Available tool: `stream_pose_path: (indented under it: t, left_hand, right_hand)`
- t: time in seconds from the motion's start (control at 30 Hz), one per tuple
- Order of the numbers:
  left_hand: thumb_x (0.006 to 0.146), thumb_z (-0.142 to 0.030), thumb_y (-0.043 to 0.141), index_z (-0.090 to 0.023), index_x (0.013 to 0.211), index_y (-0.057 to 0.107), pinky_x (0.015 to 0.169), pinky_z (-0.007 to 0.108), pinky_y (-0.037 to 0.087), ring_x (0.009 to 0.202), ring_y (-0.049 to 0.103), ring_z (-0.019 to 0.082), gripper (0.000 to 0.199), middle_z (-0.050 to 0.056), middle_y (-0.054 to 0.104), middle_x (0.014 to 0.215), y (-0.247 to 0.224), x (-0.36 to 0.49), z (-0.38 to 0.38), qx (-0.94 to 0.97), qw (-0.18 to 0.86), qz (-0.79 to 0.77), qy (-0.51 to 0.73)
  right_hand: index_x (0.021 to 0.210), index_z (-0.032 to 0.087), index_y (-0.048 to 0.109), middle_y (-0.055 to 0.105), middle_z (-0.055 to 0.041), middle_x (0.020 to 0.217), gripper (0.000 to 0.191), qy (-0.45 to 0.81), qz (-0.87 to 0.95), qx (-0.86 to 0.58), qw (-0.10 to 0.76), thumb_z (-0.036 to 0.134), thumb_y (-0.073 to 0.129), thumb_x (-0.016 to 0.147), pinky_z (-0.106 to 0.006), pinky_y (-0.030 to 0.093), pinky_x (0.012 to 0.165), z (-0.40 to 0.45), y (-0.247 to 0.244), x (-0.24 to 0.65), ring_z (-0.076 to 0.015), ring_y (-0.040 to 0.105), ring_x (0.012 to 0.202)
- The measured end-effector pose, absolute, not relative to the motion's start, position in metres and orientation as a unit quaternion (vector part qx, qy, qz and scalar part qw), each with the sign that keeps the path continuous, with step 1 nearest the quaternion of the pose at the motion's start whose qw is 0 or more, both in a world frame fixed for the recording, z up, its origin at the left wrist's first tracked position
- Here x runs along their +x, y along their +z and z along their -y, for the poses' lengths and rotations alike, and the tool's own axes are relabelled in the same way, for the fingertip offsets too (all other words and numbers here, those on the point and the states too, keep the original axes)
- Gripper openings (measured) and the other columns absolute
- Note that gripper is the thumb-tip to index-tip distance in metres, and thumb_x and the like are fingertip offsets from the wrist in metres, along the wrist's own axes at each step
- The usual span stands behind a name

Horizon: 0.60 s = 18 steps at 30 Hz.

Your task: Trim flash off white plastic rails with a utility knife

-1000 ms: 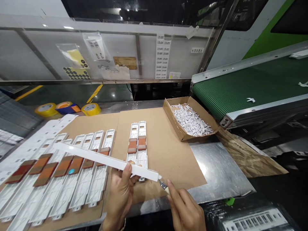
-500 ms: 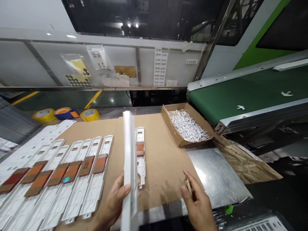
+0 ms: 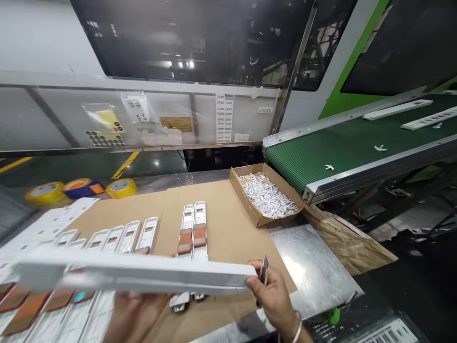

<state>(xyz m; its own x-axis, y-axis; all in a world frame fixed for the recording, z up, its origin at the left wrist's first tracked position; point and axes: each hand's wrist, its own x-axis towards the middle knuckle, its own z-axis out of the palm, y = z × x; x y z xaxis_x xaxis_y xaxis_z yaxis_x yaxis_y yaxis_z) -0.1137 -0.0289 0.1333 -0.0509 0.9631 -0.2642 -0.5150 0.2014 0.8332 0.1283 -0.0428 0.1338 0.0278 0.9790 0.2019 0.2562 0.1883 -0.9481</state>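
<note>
A long white plastic part (image 3: 153, 274) is held sideways above the cardboard, blurred at its left end. My right hand (image 3: 273, 293) is closed on its right end and also holds a small metal-bladed knife (image 3: 263, 270). My left hand (image 3: 137, 309) is below the part, its fingers partly hidden and blurred. Behind the part, two white strips with orange-brown blocks (image 3: 200, 236) lie side by side on the cardboard (image 3: 224, 205). At the left lie several similar white strips (image 3: 148, 233), partly covered by the held part.
A cardboard box (image 3: 250, 205) of small white pieces stands beside a green conveyor (image 3: 303, 157) carrying white parts. Tape rolls (image 3: 122, 188) sit at the back left. A metal tabletop (image 3: 307, 252) and brown paper (image 3: 350, 238) are at the right.
The long white part has turned from upright to sideways, and my right hand has taken its end. Two strips now show at the middle instead of one. The view has shifted, with more conveyor parts visible.
</note>
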Motion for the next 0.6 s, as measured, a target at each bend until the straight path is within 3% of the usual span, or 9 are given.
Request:
stream_pose_path:
  t: [0.07,0.1,0.2,0.27,0.33,0.4,0.47,0.6]
  left_hand:
    - [0.052,-0.08,0.058,-0.026,0.084,0.061,0.068,0.037,0.051,0.085,0.061,0.026,0.062,0.004,0.065,0.079,0.135,-0.082,0.026,0.212,0.645,-0.392,0.621]
    - [0.054,-0.074,0.064,-0.027,0.094,0.058,0.067,0.034,0.051,0.084,0.061,0.024,0.062,0.004,0.064,0.085,0.137,-0.066,0.025,0.202,0.639,-0.381,0.637]
    - [0.064,-0.048,0.074,-0.024,0.096,0.051,0.047,0.021,0.043,0.05,0.053,0.01,0.046,-0.007,0.053,0.062,0.144,-0.036,0.021,0.153,0.615,-0.435,0.639]
    - [0.067,-0.043,0.073,-0.021,0.089,0.051,0.041,0.019,0.038,0.043,0.048,0.008,0.038,-0.009,0.048,0.056,0.148,-0.033,0.016,0.143,0.613,-0.449,0.635]
    - [0.066,-0.042,0.073,-0.02,0.084,0.051,0.043,0.019,0.04,0.046,0.051,0.008,0.037,-0.008,0.052,0.058,0.15,-0.037,0.011,0.141,0.619,-0.445,0.632]
    - [0.065,-0.042,0.074,-0.019,0.083,0.051,0.044,0.019,0.041,0.047,0.052,0.008,0.037,-0.007,0.054,0.06,0.151,-0.044,0.008,0.134,0.626,-0.439,0.63]
    - [0.063,-0.042,0.074,-0.019,0.082,0.051,0.042,0.019,0.039,0.045,0.05,0.007,0.038,-0.007,0.054,0.058,0.151,-0.047,0.006,0.127,0.635,-0.434,0.627]
    - [0.061,-0.04,0.075,-0.018,0.075,0.049,0.04,0.017,0.036,0.041,0.045,0.005,0.037,-0.009,0.048,0.053,0.151,-0.048,0.007,0.12,0.653,-0.425,0.615]
  right_hand:
    - [0.086,0.013,0.063,0.058,-0.0039,0.07,0.04,0.371,0.56,-0.525,0.523,0.05,0.046,0.088,-0.024,0.048,0.057,0.05,0.122,0.095,-0.0143,0.055,0.062]
    - [0.087,0.013,0.063,0.058,-0.0033,0.068,0.04,0.382,0.541,-0.52,0.539,0.05,0.046,0.088,-0.024,0.048,0.057,0.053,0.118,0.081,-0.0137,0.054,0.06]
    - [0.097,0.014,0.065,0.055,-0.0012,0.065,0.051,0.429,0.482,-0.495,0.582,0.061,0.049,0.082,-0.021,0.042,0.046,0.064,0.111,0.059,-0.0095,0.044,0.048]
    - [0.11,0.016,0.06,0.055,-0.0018,0.072,0.06,0.462,0.449,-0.494,0.583,0.066,0.043,0.083,-0.02,0.035,0.039,0.072,0.113,0.063,-0.0072,0.038,0.044]
    - [0.116,0.018,0.053,0.053,-0.0004,0.073,0.053,0.493,0.44,-0.514,0.548,0.06,0.035,0.089,-0.018,0.03,0.036,0.08,0.117,0.075,-0.0066,0.037,0.043]
    - [0.11,0.021,0.051,0.049,0.0033,0.065,0.039,0.511,0.474,-0.525,0.489,0.05,0.031,0.094,-0.017,0.027,0.036,0.088,0.123,0.087,-0.0067,0.037,0.042]
    - [0.096,0.021,0.054,0.047,0.0046,0.059,0.031,0.485,0.55,-0.515,0.444,0.044,0.032,0.095,-0.018,0.032,0.041,0.093,0.127,0.094,-0.0077,0.042,0.044]
    - [0.088,0.022,0.056,0.058,0.0,0.071,0.026,0.358,0.666,-0.511,0.41,0.033,0.034,0.096,-0.021,0.041,0.058,0.096,0.128,0.096,-0.0115,0.055,0.062]
